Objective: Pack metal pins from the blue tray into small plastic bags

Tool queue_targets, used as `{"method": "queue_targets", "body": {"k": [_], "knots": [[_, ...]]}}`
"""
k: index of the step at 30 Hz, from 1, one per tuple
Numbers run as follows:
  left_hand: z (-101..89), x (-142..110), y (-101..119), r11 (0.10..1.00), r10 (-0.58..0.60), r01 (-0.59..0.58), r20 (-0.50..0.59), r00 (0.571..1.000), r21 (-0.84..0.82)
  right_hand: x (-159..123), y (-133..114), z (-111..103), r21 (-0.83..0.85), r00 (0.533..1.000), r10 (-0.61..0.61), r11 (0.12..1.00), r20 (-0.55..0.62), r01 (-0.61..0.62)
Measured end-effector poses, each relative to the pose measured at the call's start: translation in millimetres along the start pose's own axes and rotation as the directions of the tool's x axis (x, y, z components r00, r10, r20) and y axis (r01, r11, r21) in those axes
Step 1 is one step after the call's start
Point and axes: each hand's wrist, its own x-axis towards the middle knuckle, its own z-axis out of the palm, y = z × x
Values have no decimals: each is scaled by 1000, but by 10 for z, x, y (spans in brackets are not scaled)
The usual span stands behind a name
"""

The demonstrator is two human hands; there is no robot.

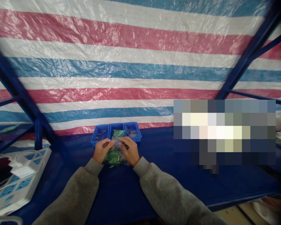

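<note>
Both hands meet in front of the bins, pinching a small clear plastic bag (117, 142). My left hand (101, 150) grips its left side between thumb and fingers. On the other side, my right hand (131, 151) is closed on the bag's right edge. Just below lies a pile of thin green pieces (114, 157), partly under clear plastic; their kind is too small to tell. Behind the hands stand three joined blue bins (137, 135). Small metallic pieces (100, 134) lie in the left bin, green pieces (118, 133) in the middle one, and clear plastic (131, 132) in the right one.
A white power strip (35, 184) with plugs and cables lies at the left on the blue table (121, 197). Blue metal posts (38, 134) frame the table, with a striped plastic sheet (131, 75) behind. A pixelated block covers the right side.
</note>
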Motion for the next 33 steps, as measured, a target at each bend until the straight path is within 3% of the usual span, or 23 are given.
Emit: {"method": "queue_targets", "body": {"k": [7,11,15,18,27,33], "knots": [[15,11,-24,982,-19,18,-7,1000,-186,15,3,6,-26,997,44,999,-61,-46],[8,14,-22,994,19,-13,54,998,-105,9,-8,5,-18,994,83,996,-67,-85],[5,27,-89,995,99,-99,2,995,7,-4,0,20,16,990,133,991,-48,-133],[13,35,-127,999,32,-33,-12,999,-36,-8,-1,26,61,988,154,986,-28,-152],[15,42,-87,972,-59,71,59,996,-222,8,-35,-20,11,1000,-18,1000,6,18],[22,48,-91,981,-31,46,77,997,-190,22,-19,-5,-5,998,55,998,-37,-55]]}}
